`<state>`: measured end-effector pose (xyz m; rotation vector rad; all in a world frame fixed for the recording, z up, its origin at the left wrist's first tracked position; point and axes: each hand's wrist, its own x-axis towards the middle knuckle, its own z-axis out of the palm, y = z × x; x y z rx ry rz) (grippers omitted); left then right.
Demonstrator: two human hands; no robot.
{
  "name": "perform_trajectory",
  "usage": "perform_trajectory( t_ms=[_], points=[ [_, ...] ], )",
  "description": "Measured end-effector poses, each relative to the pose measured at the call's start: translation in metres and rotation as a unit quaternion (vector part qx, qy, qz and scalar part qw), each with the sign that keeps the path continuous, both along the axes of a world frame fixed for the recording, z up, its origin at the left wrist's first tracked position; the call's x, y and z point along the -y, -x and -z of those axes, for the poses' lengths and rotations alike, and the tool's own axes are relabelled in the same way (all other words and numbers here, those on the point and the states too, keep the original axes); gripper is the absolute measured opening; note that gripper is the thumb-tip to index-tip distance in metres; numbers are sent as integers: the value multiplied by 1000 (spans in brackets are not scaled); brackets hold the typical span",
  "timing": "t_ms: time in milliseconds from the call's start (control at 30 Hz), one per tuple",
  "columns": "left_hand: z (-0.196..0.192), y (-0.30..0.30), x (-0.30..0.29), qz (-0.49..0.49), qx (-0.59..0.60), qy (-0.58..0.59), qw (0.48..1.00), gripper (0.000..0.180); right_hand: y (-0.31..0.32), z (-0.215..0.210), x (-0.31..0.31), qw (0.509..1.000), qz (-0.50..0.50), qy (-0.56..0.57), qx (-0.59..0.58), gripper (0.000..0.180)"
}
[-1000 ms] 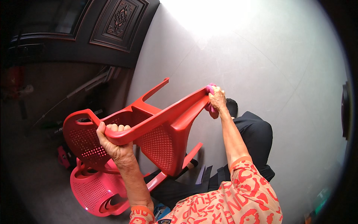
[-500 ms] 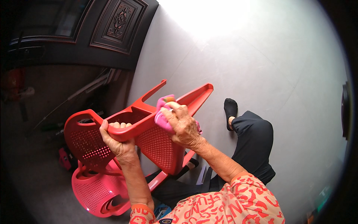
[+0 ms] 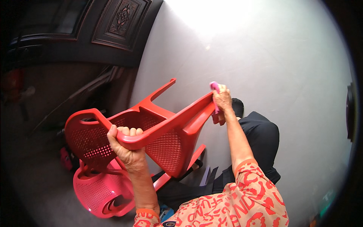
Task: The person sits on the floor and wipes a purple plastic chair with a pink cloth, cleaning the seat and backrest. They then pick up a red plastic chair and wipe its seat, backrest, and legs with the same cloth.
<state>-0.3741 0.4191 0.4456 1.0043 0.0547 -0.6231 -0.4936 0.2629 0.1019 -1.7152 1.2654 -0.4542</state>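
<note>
Left hand (image 3: pixel 126 149) clenched around the red chair's (image 3: pixel 151 132) arm rail, chair tipped sideways over a pink chair (image 3: pixel 98 193), right hand (image 3: pixel 222 99) pressing a pink cloth (image 3: pixel 214 87) on a far leg; light, stiff plastic, likely best gripped by rails.

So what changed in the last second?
The right hand slid its pink cloth down the red chair leg to the seat, then back out to the leg's end. The left hand kept gripping the armrest; the chair stayed tilted.
</note>
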Motion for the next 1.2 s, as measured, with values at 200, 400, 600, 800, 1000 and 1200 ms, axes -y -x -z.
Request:
perform_trajectory(
  t_ms=[200, 400, 600, 800, 1000, 1200],
  points=[
    [1, 3, 4, -1, -7, 6, 1000, 41, -3, -33, -10, 997, 30, -75, 1, 43],
    [3, 9, 11, -7, 4, -3, 1000, 41, 0, -154, -51, 986, -4, 1, 165, 37],
    [2, 17, 14, 12, 24, -10, 1000, 46, 16, -254, -80, 948, -105, 155, 256, 55],
    [4, 26, 15, -21, 148, -68, 986, 47, 20, -302, -61, 875, -212, 279, 335, 68],
    [-10, 39, 25, -41, 164, -143, 975, 50, 16, -320, -57, 843, -197, 318, 385, 50],
    [-9, 39, 17, 32, 134, -104, 985, 51, 21, -333, -60, 842, -256, 241, 409, 55]
  ],
)
